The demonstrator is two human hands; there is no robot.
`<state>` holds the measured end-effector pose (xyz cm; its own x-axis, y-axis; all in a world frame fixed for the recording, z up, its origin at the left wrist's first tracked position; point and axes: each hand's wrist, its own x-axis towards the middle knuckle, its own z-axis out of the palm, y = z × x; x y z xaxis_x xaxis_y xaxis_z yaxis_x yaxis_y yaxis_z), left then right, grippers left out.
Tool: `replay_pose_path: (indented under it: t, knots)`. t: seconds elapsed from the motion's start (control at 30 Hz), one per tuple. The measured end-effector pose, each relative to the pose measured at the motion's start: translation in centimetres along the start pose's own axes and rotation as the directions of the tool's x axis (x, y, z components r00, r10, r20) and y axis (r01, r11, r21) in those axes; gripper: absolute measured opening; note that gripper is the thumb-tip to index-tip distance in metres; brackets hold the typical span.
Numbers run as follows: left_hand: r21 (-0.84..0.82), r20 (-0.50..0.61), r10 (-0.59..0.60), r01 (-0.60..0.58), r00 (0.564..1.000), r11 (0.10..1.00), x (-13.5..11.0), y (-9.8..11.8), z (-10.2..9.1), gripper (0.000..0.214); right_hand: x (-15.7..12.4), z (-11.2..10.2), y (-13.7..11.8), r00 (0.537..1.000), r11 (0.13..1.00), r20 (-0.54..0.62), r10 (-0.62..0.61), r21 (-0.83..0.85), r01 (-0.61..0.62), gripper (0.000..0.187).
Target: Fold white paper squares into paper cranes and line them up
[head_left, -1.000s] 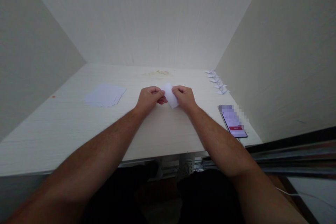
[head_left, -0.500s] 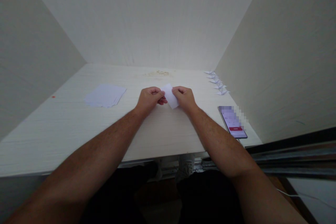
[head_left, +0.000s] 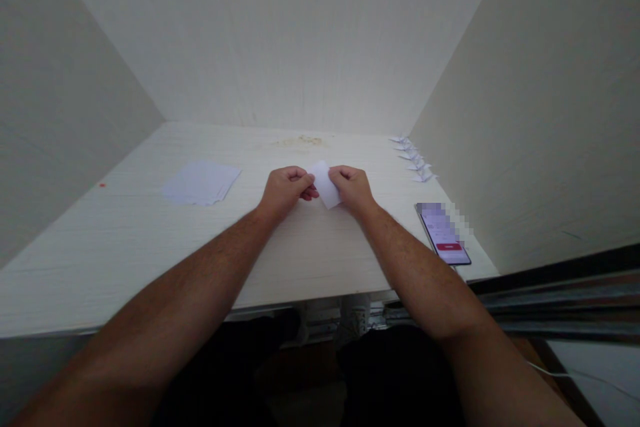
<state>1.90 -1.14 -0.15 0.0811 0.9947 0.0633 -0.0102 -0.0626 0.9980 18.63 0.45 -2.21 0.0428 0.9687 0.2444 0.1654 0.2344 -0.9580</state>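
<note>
A small folded white paper [head_left: 325, 185] is held between both hands just above the middle of the white desk [head_left: 150, 240]. My left hand [head_left: 287, 189] pinches its left edge with curled fingers. On the other side, my right hand [head_left: 354, 187] grips the paper's right edge, fingers closed over it. Part of the paper is hidden under the right fingers.
A loose stack of white paper sheets [head_left: 201, 182] lies to the left. Several small folded paper figures [head_left: 413, 158] line the right wall. A phone [head_left: 443, 232] with a lit screen lies at the right front. Walls enclose the desk on three sides.
</note>
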Motion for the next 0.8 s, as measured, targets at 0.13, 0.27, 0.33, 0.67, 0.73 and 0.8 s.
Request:
replay_pose_path:
  t: [0.13,0.27,0.33,0.67,0.73,0.8]
  knots:
    - [0.020,-0.007,0.002,-0.002,1.000,1.000,-0.03,0.12,0.00,0.017,-0.11,0.08,-0.06,1.000,0.999,-0.008,-0.005,0.035,0.005,0.030]
    - [0.068,0.001,0.040,-0.040,0.999,0.997,0.12,-0.14,-0.08,0.017,-0.42,0.27,-0.39,0.998,0.995,0.047,0.044,0.084,-0.048,0.033]
    - [0.091,0.025,0.061,-0.063,0.998,0.994,0.21,-0.33,-0.12,0.018,-0.51,0.34,-0.49,0.994,0.992,0.088,0.059,0.102,-0.068,0.032]
    - [0.182,0.026,0.053,-0.057,0.998,0.982,0.06,-0.26,-0.10,0.019,-0.15,0.22,-0.53,0.999,0.992,-0.015,0.047,0.117,-0.045,0.021]
    - [0.174,0.027,0.045,-0.049,0.999,0.984,0.06,-0.28,-0.06,0.018,-0.24,0.23,-0.61,0.999,0.993,-0.004,0.039,0.111,-0.039,0.019]
    - [0.160,0.039,0.044,-0.050,0.998,0.986,0.06,-0.33,-0.02,0.018,-0.33,0.24,-0.65,1.000,0.995,-0.004,0.023,0.094,-0.022,0.018]
